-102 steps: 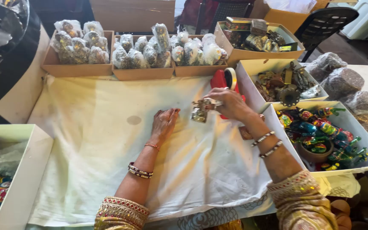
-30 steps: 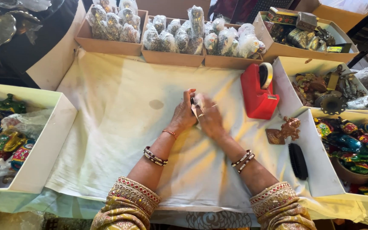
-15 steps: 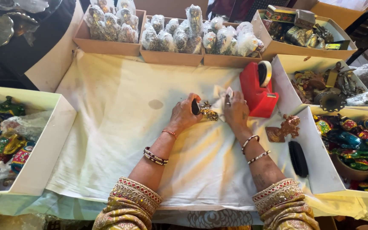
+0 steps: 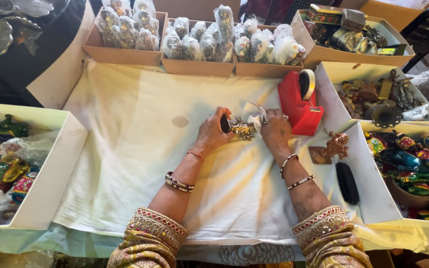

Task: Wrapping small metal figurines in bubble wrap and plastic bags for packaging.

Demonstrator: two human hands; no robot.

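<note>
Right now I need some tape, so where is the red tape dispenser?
In the head view, the red tape dispenser stands on the white cloth, just right of the right hand and in front of the cardboard trays of wrapped pieces.

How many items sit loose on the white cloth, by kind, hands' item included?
Red tape dispenser: 1
Gold figurine, held between left hand and right hand: 1
Brown figurine: 1
Black brush: 1
Total: 4
</note>
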